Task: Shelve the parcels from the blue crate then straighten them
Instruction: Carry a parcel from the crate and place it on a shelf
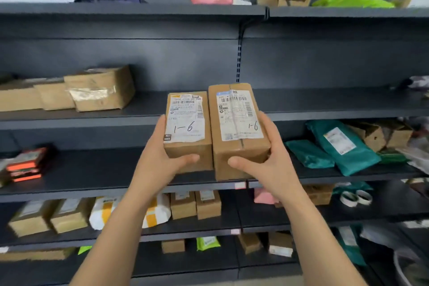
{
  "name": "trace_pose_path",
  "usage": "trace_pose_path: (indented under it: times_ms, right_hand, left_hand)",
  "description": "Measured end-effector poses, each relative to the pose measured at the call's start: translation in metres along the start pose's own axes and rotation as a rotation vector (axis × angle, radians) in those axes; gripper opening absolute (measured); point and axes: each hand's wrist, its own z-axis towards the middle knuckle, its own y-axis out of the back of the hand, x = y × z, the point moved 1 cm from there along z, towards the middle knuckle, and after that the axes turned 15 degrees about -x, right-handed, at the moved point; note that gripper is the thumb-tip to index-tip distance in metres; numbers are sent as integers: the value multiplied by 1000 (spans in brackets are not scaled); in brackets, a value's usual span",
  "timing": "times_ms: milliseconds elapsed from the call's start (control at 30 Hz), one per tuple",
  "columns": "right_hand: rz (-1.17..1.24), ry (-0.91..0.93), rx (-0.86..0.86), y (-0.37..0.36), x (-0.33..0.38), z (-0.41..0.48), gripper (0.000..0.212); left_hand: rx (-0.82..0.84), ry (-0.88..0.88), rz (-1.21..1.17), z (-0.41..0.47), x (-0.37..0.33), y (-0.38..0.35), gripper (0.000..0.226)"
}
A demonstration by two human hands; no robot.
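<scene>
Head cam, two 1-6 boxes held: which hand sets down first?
Probably the right hand: its larger box already reaches further in over the empty middle shelf. The left hand holds the smaller box further back.

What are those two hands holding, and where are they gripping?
Each holds a brown parcel marked 1-6. The left hand grips the smaller parcel at its near left corner; the right hand grips the taller parcel at its near right corner.

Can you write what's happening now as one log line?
left hand: holds smaller "1-6" box | right hand: holds taller "1-6" box | boxes: side by side, before shelves
</scene>
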Motion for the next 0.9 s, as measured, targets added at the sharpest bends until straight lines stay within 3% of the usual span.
trace_pose_path:
  times_ms: [367, 667, 900]
  right_hand:
    - [-71, 2, 66, -106, -44, 153, 90]
    - [-121, -84, 101, -214, -84, 232, 90]
    - [-216, -151, 54, -271, -119, 274, 82]
  left_hand:
    - [-194, 32, 171, 156, 54, 19, 98]
    - [-133, 118, 161, 276, 140, 54, 103]
    - [-35, 34, 491, 337, 175, 58, 85]
